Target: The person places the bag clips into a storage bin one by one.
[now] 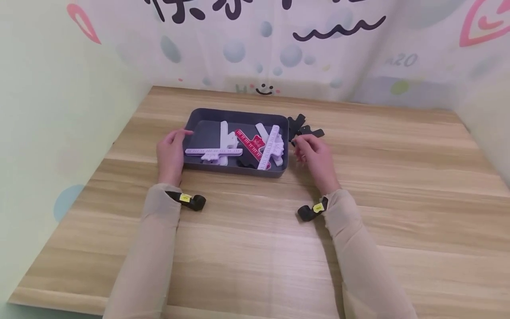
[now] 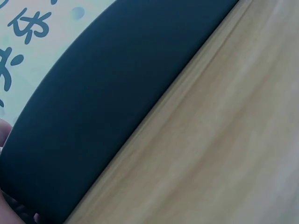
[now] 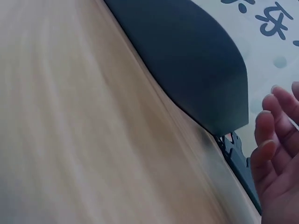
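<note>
A dark grey tray (image 1: 207, 114) lies on the wooden table with several long-jawed clips in it: white clips (image 1: 224, 135), a pale purple clip (image 1: 215, 152), another pale purple clip (image 1: 268, 148) and a red clip (image 1: 249, 144). My left hand (image 1: 170, 153) holds the tray's left end, one fingertip reaching over the rim; its other fingers are mostly hidden. Just off the right end is my right hand (image 1: 314, 155), fingers loosely bent and nothing visible in them. Black clips (image 1: 307, 128) lie on the table beyond its fingertips. In the right wrist view, this hand's fingers (image 3: 265, 126) stand apart from the tray wall (image 3: 187, 60).
A printed white cloth (image 1: 279, 57) hangs behind the table's back edge. The wooden table (image 1: 247, 239) extends in front of the tray and to both sides. Each wrist wears a black strap (image 1: 195, 202) with a yellow label.
</note>
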A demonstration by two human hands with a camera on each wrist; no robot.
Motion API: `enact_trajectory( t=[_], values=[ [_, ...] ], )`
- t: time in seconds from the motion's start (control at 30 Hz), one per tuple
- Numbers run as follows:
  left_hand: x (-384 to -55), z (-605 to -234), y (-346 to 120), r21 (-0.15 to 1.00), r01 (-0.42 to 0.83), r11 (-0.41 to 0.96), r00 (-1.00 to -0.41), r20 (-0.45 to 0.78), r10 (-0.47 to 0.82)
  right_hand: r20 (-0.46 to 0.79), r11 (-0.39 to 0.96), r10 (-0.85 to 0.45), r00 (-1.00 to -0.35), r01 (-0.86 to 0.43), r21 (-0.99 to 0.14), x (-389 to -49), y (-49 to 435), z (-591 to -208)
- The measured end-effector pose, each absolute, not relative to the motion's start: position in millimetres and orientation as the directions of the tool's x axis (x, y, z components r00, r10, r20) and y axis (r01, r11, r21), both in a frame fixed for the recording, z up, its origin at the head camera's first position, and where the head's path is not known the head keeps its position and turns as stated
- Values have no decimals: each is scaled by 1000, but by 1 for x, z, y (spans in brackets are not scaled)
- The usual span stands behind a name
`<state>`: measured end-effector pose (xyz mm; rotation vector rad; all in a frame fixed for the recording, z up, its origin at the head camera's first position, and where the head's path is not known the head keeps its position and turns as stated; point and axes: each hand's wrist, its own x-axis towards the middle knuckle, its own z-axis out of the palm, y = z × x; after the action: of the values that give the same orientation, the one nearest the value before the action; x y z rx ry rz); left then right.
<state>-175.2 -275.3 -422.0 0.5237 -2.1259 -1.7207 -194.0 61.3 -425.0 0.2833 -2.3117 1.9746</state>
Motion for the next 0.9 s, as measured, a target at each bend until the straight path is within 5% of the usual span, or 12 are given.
enact_trajectory(
  t=[0.63, 0.9],
  values=[
    [-176, -424, -277, 981, -33, 194, -872, 67, -484, 51, 412, -214, -975, -138, -901, -194, 57, -422],
    [-174, -422, -274, 981, -23, 193, -872, 74, -483, 72, 416, -134, -988, -122, -901, -195, 85, -408]
  ],
)
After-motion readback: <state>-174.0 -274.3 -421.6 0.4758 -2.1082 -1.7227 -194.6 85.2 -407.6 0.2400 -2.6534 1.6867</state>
